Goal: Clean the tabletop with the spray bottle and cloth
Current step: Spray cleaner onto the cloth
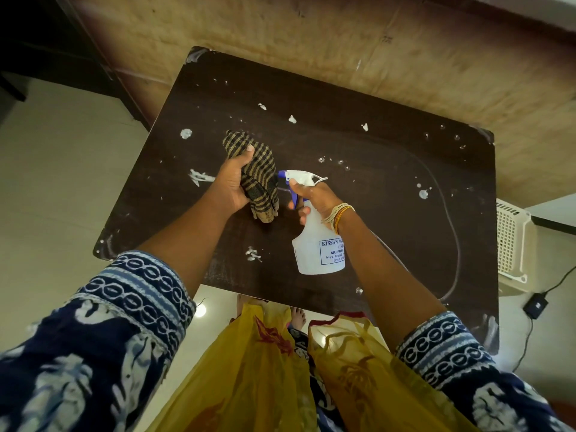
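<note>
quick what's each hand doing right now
Left hand: gripping the cloth.
Right hand: gripping the spray bottle, nozzle toward the cloth.

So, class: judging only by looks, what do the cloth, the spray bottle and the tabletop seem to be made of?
Cloth: woven fabric, matte, likely cotton; its tan and black stripes show a ribbed weave and it bunches softly.
Spray bottle: translucent white plastic body with printed blue label; opaque white and blue trigger head.
Tabletop: dark brown, faint grain, slight sheen; probably laminate or veneered board.
</note>
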Action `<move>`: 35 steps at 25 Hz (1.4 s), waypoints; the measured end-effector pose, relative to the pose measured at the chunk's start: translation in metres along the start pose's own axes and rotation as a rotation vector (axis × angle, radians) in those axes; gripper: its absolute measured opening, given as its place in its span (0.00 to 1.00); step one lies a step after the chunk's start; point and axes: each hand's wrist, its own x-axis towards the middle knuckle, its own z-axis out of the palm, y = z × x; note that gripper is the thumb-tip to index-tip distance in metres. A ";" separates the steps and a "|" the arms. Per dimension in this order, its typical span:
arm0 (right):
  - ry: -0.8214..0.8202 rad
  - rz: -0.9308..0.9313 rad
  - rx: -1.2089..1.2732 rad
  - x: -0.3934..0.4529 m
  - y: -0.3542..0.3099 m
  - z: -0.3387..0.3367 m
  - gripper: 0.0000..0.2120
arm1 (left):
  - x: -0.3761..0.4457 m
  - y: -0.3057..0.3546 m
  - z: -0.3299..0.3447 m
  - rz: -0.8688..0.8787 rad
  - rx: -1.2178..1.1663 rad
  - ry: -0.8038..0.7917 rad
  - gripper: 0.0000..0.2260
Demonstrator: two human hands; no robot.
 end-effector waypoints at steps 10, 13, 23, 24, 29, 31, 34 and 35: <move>-0.042 -0.006 -0.033 0.000 -0.005 -0.004 0.17 | 0.000 0.001 0.002 0.005 0.016 0.009 0.18; -0.004 0.005 0.004 0.003 -0.003 -0.002 0.19 | 0.001 0.002 0.002 0.010 0.023 0.015 0.18; -0.022 -0.029 -0.009 0.002 -0.006 -0.006 0.13 | -0.002 0.001 0.005 0.005 0.008 0.020 0.16; -0.009 -0.018 -0.009 0.002 -0.006 -0.006 0.14 | -0.002 0.001 0.005 0.008 0.012 0.022 0.16; -0.034 -0.040 -0.007 0.000 -0.004 -0.007 0.18 | -0.003 0.002 0.004 0.013 0.005 0.019 0.19; -0.048 -0.054 0.020 -0.004 -0.005 -0.009 0.16 | -0.003 0.001 0.004 0.012 0.008 0.017 0.19; -0.014 -0.108 0.053 -0.010 -0.007 -0.015 0.16 | -0.002 -0.002 0.006 0.013 0.023 0.011 0.18; 0.001 -0.130 0.056 -0.010 -0.007 -0.018 0.17 | -0.002 -0.002 0.007 0.013 0.026 0.009 0.18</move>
